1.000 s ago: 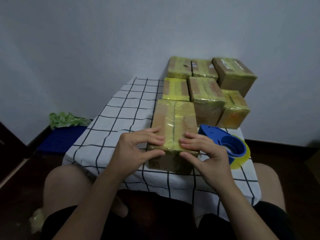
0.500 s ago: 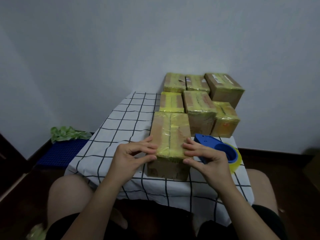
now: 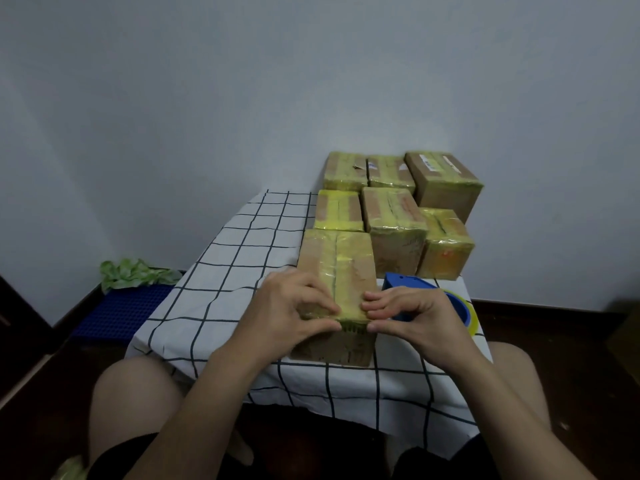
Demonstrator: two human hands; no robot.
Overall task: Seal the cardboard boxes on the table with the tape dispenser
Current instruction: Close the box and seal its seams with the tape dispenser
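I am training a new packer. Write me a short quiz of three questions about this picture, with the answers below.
1. True or false: the right hand holds the tape dispenser.
2. Which part of the nearest box do the left hand and the right hand pinch? A) the far edge B) the near top edge C) the bottom
3. How many other boxes stand behind the nearest box on the table?

Key
1. False: the tape dispenser lies on the table, to the right of the nearest box.
2. B
3. Six
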